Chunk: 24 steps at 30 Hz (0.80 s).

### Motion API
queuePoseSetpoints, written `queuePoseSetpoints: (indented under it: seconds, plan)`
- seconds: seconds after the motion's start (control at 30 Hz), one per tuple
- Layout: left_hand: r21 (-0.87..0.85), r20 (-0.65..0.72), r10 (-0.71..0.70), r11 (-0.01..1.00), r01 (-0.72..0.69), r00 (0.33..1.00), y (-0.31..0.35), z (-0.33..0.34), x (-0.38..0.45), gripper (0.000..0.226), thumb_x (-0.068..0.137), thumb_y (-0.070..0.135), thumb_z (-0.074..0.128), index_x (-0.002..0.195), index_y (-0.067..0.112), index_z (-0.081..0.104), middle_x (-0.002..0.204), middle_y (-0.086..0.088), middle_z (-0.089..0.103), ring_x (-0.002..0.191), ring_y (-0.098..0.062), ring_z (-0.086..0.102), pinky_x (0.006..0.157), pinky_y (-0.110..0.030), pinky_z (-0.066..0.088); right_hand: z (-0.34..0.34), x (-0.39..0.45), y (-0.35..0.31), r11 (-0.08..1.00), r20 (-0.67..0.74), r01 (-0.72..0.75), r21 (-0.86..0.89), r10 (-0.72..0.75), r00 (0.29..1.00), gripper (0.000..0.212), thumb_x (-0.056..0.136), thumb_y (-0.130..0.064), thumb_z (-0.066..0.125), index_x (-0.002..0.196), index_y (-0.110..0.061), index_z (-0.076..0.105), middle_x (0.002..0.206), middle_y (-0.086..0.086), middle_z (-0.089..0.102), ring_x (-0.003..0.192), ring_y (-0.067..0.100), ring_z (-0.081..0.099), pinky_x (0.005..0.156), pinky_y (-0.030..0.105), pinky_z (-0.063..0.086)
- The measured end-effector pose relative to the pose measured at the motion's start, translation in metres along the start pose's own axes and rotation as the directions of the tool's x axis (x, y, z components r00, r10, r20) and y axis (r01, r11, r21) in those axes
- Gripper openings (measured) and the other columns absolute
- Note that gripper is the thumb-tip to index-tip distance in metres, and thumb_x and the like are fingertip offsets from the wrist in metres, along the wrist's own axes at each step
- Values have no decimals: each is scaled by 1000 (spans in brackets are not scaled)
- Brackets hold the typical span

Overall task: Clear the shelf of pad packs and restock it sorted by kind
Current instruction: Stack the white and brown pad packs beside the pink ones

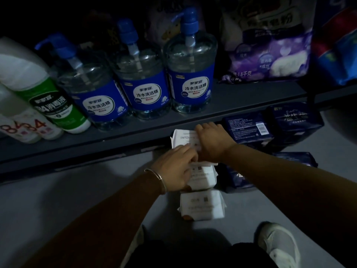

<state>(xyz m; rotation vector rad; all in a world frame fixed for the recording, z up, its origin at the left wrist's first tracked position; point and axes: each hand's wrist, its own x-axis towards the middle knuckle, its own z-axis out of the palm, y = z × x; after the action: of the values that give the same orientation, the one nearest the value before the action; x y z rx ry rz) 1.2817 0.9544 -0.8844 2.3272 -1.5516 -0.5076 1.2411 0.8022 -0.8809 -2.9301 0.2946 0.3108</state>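
Observation:
My right hand (pixel 212 141) grips an upright white pad pack (pixel 181 138) at the mouth of the low shelf space, its fingers curled over the pack's far edge. The straight fingers of my left hand (pixel 173 167), which wears a bangle at the wrist, press on that pack's near edge, with the thumb on a second white pack (pixel 202 177) below it. A third white pack (pixel 202 206) lies on the floor nearer me. Dark blue pad packs (pixel 248 128) stand in the low space to the right, and more dark blue packs (pixel 236 177) lie on the floor beside my right forearm.
The grey shelf board (pixel 116 144) above holds three blue-labelled pump bottles (pixel 190 74), a green-labelled white bottle (pixel 56 107) and a purple bag (pixel 270 51). My shoe (pixel 278 246) rests on the grey floor at lower right.

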Motion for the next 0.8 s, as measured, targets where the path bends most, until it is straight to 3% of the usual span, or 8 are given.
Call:
queuePoseSetpoints:
  seconds: [0.17, 0.33, 0.47, 0.6, 0.7, 0.8]
  plan:
    - [-25, 179, -63, 997, 69, 982, 17, 25, -16, 31, 87, 28, 59, 115, 20, 49, 123, 4, 47, 110, -13, 47, 88, -23, 40, -6, -9, 7, 998, -8, -4, 69, 5, 1000, 74, 76, -46, 69, 133, -12, 37, 134, 8, 45, 123, 26, 39, 104, 38, 30]
    - [151, 358, -179, 980, 133, 916, 28, 58, -24, 66, 80, 38, 68, 134, 19, 36, 135, 0, 38, 126, -18, 36, 104, -30, 30, -7, -16, 8, 995, -41, 20, 93, -16, 999, 80, 75, -44, 71, 139, -12, 35, 137, 8, 44, 126, 26, 37, 107, 37, 28]
    - [283, 370, -220, 952, 116, 903, 29, 89, -23, 78, 76, 37, 71, 138, 16, 30, 137, -6, 36, 126, -26, 33, 108, -38, 28, -2, -20, 9, 995, -59, 28, 94, -22, 998, 79, 76, -44, 71, 139, -12, 35, 135, 7, 45, 125, 25, 38, 106, 37, 28]
    - [472, 309, -228, 880, 59, 923, 35, 110, -21, 68, 85, 25, 60, 140, 6, 26, 136, -15, 39, 120, -33, 39, 106, -45, 26, 1, -25, 7, 993, -83, 44, 108, -35, 996, 78, 76, -44, 71, 138, -12, 35, 134, 7, 45, 123, 24, 38, 105, 36, 28]
    - [461, 321, -253, 883, 82, 913, 37, 113, -19, 65, 85, 24, 61, 138, 5, 29, 135, -16, 39, 120, -34, 39, 105, -45, 28, -1, -28, 8, 991, -106, 53, 123, -40, 994, 76, 76, -42, 71, 136, -13, 36, 134, 6, 44, 123, 24, 37, 106, 36, 29]
    - [263, 379, -245, 953, 149, 893, 36, 95, -18, 75, 77, 37, 69, 138, 14, 32, 134, -9, 37, 123, -27, 36, 106, -38, 31, -6, -34, 10, 982, -113, 46, 182, -26, 993, 78, 75, -41, 72, 137, -12, 35, 135, 6, 43, 125, 24, 35, 108, 37, 28]
